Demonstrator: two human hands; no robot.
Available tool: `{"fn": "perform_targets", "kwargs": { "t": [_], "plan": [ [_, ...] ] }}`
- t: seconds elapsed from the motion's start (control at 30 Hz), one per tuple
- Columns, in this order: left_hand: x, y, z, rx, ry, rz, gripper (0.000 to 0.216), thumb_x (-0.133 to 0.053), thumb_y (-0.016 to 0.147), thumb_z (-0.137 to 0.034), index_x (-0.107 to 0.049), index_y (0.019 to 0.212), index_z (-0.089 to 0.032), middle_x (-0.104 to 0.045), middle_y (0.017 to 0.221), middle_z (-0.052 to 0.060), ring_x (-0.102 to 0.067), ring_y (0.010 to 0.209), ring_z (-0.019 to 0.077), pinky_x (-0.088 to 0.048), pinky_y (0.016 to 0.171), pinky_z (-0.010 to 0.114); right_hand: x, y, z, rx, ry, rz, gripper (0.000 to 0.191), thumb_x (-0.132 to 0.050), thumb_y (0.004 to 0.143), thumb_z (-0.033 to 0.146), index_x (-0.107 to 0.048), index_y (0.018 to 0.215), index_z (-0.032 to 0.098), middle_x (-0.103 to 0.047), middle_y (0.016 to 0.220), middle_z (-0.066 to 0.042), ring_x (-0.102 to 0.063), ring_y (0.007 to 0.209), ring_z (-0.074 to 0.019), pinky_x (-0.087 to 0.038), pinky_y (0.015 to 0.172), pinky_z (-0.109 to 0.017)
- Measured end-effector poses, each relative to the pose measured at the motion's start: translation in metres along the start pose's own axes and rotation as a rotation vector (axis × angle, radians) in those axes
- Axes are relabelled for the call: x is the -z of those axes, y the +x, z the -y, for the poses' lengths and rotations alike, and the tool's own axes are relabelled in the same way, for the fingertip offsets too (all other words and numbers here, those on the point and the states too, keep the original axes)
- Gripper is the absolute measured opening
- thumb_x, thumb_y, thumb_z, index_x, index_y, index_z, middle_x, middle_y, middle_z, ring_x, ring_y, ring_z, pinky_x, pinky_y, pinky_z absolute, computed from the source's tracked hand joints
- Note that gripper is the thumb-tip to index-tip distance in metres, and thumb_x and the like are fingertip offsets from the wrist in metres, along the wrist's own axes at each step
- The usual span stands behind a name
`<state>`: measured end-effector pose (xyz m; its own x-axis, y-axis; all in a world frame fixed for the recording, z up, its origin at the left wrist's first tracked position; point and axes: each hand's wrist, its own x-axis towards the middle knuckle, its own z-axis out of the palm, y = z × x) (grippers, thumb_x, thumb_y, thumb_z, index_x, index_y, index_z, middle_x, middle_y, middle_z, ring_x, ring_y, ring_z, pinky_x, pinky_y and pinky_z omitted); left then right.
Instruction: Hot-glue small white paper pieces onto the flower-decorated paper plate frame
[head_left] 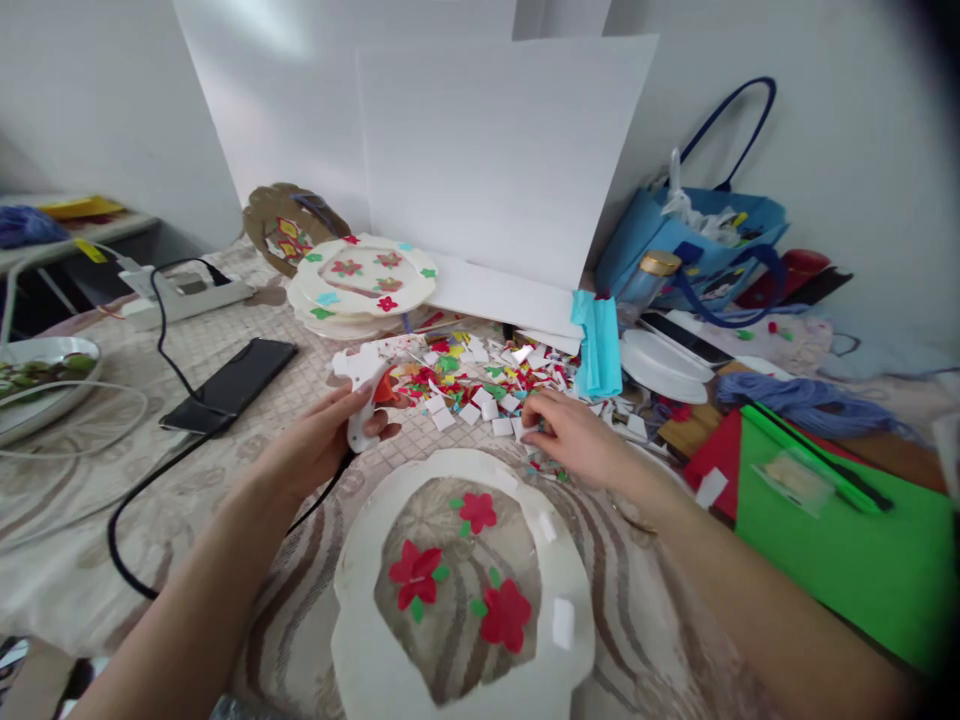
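My left hand (330, 430) is wrapped round a white hot glue gun (363, 385) with an orange trigger, its cord trailing down behind my wrist. At the near edge of a heap of coloured paper scraps (480, 370) and small white squares (471, 413), my right hand (559, 425) has its fingers pinched together; whether anything is between them is hidden. In front of me lies a white scalloped frame (360, 620) with a see-through middle. Red flowers (506, 613) with green leaves show on that middle, and two white pieces (563, 623) sit on the right rim.
Behind the scraps, decorated frames (367, 300) are stacked. A black phone (232, 385), a power strip (187, 297) and a bowl (49, 400) are on the left. To the right are a blue bag (697, 240), blue yarn (817, 400) and green sheets (847, 560). White boards (487, 150) stand behind.
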<state>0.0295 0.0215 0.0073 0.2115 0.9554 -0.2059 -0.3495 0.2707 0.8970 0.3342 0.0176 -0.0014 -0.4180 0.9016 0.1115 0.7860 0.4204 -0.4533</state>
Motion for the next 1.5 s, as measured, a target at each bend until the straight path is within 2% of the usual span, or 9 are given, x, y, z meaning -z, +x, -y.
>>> {"fn": "perform_targets", "kwargs": {
  "t": [0.07, 0.13, 0.23, 0.5, 0.73, 1.0, 1.23, 1.4, 1.5],
  "plan": [
    [0.0, -0.002, -0.001, 0.0, 0.026, 0.015, 0.014, -0.06, 0.081, -0.026, -0.065, 0.084, -0.013, -0.051, 0.057, -0.001, -0.047, 0.052, 0.008, -0.053, 0.069, 0.027, 0.001, 0.002, -0.001, -0.054, 0.203, -0.022, 0.007, -0.058, 0.082, 0.022, -0.053, 0.087, 0.019, -0.054, 0.074, 0.001, -0.052, 0.066, -0.0132, -0.039, 0.059, -0.025],
    [0.001, -0.002, -0.003, 0.003, 0.031, 0.015, 0.014, -0.06, 0.081, -0.027, -0.065, 0.084, -0.014, -0.052, 0.057, -0.001, -0.047, 0.052, 0.0081, -0.053, 0.068, 0.026, 0.002, 0.004, -0.001, -0.12, 0.46, -0.001, 0.017, -0.055, 0.084, 0.028, -0.054, 0.098, 0.019, -0.053, 0.068, 0.002, -0.05, 0.057, -0.0112, -0.038, 0.051, -0.023],
    [0.002, -0.002, -0.003, 0.007, 0.045, 0.02, 0.016, -0.061, 0.081, -0.028, -0.065, 0.083, -0.013, -0.052, 0.054, -0.001, -0.047, 0.052, 0.0089, -0.053, 0.068, 0.027, 0.004, 0.007, 0.0, -0.186, 0.75, 0.048, 0.027, -0.052, 0.083, 0.032, -0.055, 0.106, 0.017, -0.057, 0.069, 0.001, -0.048, 0.05, -0.009, -0.041, 0.048, -0.022],
    [0.002, -0.002, -0.003, 0.015, 0.055, 0.043, 0.014, -0.064, 0.078, -0.027, -0.062, 0.079, -0.013, -0.054, 0.056, -0.001, -0.046, 0.051, 0.0074, -0.053, 0.069, 0.029, 0.002, 0.008, 0.001, -0.255, 1.097, -0.005, 0.027, -0.06, 0.076, 0.023, -0.06, 0.102, 0.016, -0.063, 0.09, -0.004, -0.06, 0.075, -0.0118, -0.049, 0.061, -0.022],
    [0.001, -0.005, -0.003, 0.065, 0.085, 0.094, 0.025, -0.072, 0.071, -0.032, -0.062, 0.085, -0.013, -0.058, 0.057, -0.001, -0.051, 0.056, 0.0087, -0.052, 0.071, 0.028, 0.0, 0.008, 0.0, -0.293, 1.301, -0.003, 0.026, -0.069, 0.075, 0.028, -0.064, 0.097, 0.017, -0.062, 0.092, -0.003, -0.061, 0.075, -0.0113, -0.048, 0.058, -0.02],
    [0.006, -0.007, 0.0, 0.095, 0.178, 0.182, 0.021, -0.066, 0.077, -0.034, -0.058, 0.073, -0.015, -0.053, 0.056, -0.002, -0.047, 0.053, 0.0079, -0.05, 0.075, 0.028, -0.002, 0.008, 0.004, -0.309, 1.365, -0.019, 0.034, -0.075, 0.07, 0.026, -0.064, 0.101, 0.019, -0.059, 0.074, 0.001, -0.058, 0.067, -0.0081, -0.045, 0.057, -0.017],
    [0.01, -0.004, 0.002, 0.092, 0.197, 0.191, 0.022, -0.063, 0.079, -0.036, -0.061, 0.079, -0.015, -0.053, 0.059, -0.001, -0.047, 0.055, 0.0088, -0.05, 0.074, 0.028, -0.008, 0.01, 0.007, -0.147, 1.151, -0.176, 0.032, -0.068, 0.072, 0.023, -0.062, 0.103, 0.019, -0.06, 0.091, -0.003, -0.063, 0.08, -0.0147, -0.049, 0.064, -0.024],
    [0.009, -0.004, 0.002, 0.094, 0.191, 0.218, 0.023, -0.063, 0.08, -0.036, -0.065, 0.087, -0.014, -0.051, 0.056, -0.002, -0.045, 0.053, 0.0077, -0.05, 0.076, 0.027, -0.009, 0.01, 0.007, -0.121, 0.996, -0.181, 0.037, -0.063, 0.074, 0.02, -0.058, 0.111, 0.018, -0.062, 0.087, -0.003, -0.064, 0.084, -0.0174, -0.05, 0.069, -0.028],
    [0.006, -0.006, 0.0, 0.09, 0.191, 0.203, 0.025, -0.065, 0.078, -0.037, -0.066, 0.085, -0.014, -0.052, 0.056, -0.002, -0.045, 0.053, 0.0077, -0.049, 0.073, 0.026, -0.008, 0.01, 0.009, -0.123, 1.015, -0.175, 0.035, -0.063, 0.074, 0.021, -0.059, 0.109, 0.018, -0.063, 0.086, -0.003, -0.063, 0.084, -0.017, -0.05, 0.069, -0.028]
  ]
}}
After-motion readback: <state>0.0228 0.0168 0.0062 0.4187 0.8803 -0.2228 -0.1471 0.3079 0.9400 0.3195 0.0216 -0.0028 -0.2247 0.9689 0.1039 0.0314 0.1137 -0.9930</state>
